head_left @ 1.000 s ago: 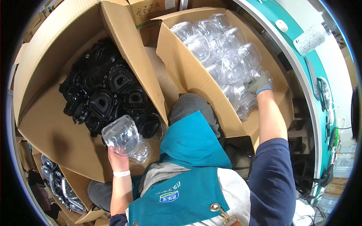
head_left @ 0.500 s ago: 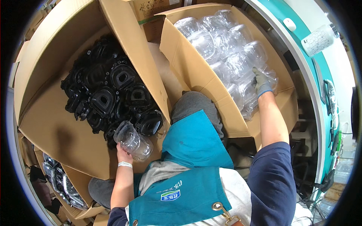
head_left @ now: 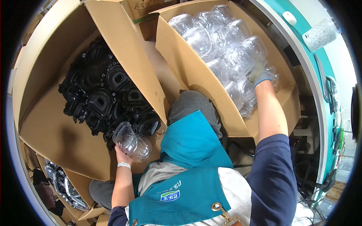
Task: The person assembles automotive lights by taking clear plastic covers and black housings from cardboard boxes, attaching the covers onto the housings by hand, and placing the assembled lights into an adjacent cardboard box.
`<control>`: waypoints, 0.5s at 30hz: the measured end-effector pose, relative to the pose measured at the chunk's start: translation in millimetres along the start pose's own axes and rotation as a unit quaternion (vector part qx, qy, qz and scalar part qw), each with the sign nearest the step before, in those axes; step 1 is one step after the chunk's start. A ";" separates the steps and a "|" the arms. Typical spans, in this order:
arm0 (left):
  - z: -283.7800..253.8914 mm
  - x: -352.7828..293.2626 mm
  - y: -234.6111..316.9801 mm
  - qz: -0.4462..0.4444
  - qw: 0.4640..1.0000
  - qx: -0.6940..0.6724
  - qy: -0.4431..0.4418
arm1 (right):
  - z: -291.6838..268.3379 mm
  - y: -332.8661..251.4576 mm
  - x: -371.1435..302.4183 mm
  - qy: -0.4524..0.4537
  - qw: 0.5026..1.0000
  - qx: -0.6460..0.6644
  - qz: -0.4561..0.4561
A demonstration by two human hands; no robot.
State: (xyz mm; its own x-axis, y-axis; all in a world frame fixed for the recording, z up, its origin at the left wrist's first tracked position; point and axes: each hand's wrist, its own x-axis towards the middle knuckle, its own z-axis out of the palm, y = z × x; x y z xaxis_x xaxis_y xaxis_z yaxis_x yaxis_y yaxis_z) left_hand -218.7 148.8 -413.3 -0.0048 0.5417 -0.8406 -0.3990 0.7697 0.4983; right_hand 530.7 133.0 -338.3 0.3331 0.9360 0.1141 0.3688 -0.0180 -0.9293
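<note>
My left hand (head_left: 123,155) is closed around a clear plastic shell (head_left: 132,141), rounded and cup-like, over the near edge of the left cardboard box. Beyond it lies a pile of black moulded parts (head_left: 100,102), several with a framed opening in the middle. In the right box my right hand (head_left: 258,74), in a grey glove, reaches in among a heap of similar clear plastic shells (head_left: 217,35). Its fingers are mostly hidden by the transparent plastic, so whether they grip a shell does not show.
The left cardboard box (head_left: 56,150) and right cardboard box (head_left: 188,71) flank my knee. A smaller box (head_left: 77,175) at lower left holds clear and black parts. Along the right runs a teal-topped table with a white mouse (head_left: 289,18) and a bottle (head_left: 320,35).
My right hand has moved slightly left and deeper among the clear shells, its fingers now more hidden. The left hand still holds its shell, almost unmoved. The view has shifted slightly.
</note>
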 end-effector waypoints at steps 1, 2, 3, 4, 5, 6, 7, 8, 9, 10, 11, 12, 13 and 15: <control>-4.4 -0.1 -1.5 -0.001 1.000 0.029 0.001 | -5.1 -19.0 2.2 -0.004 1.000 0.004 0.001; -10.5 -6.3 -5.1 0.003 1.000 0.023 0.014 | 30.0 -64.5 6.0 0.089 0.973 0.159 0.142; -15.2 -13.2 -9.9 0.004 0.999 0.019 0.026 | 74.4 -121.9 -2.6 0.173 0.896 0.298 0.280; -5.3 -9.6 -9.2 -0.002 0.999 0.033 0.015 | 57.7 -108.2 -7.9 0.186 0.896 0.294 0.277; -23.0 13.6 -12.0 -0.004 0.999 0.039 0.008 | 37.0 -81.7 -9.9 0.183 0.890 0.344 0.237; -65.7 49.6 -18.9 -0.099 0.944 -0.138 -0.284 | 28.5 -65.5 -4.7 0.168 0.881 0.396 0.198; -89.4 72.0 -23.8 -0.183 0.767 -0.295 -0.539 | 27.5 -60.3 -0.4 0.168 0.880 0.398 0.200; -90.7 75.3 -25.1 -0.187 0.768 -0.295 -0.537 | 29.3 -59.5 -1.4 0.232 0.868 0.356 0.256; -92.3 77.8 -25.7 -0.189 0.758 -0.297 -0.548 | 31.1 -58.7 -3.7 0.293 0.849 0.311 0.310; -94.9 78.7 -26.0 -0.190 0.749 -0.299 -0.560 | 31.7 -58.8 -5.8 0.293 0.848 0.312 0.313; -99.6 75.9 -27.1 -0.186 0.752 -0.300 -0.557 | 41.6 -74.8 -3.1 0.315 0.836 0.287 0.347; -98.7 73.3 -27.3 -0.162 0.788 -0.281 -0.523 | 42.4 -86.2 -3.4 0.341 0.821 0.260 0.377; -98.2 70.4 -26.6 -0.137 0.822 -0.262 -0.487 | 40.5 -87.1 -3.2 0.340 0.821 0.260 0.376; -19.3 20.5 -20.0 -0.072 0.957 -0.132 -0.249 | 28.8 -82.7 -13.2 0.333 0.819 0.231 0.406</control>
State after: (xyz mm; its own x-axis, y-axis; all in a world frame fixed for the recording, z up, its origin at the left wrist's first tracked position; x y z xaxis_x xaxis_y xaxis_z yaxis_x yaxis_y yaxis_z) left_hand -228.6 138.0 -444.5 0.4789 0.5817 -0.6574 -0.5815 0.7713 0.2588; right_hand 470.8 132.3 -273.0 0.7617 0.2784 -0.5851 -0.5266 -0.2600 -0.8094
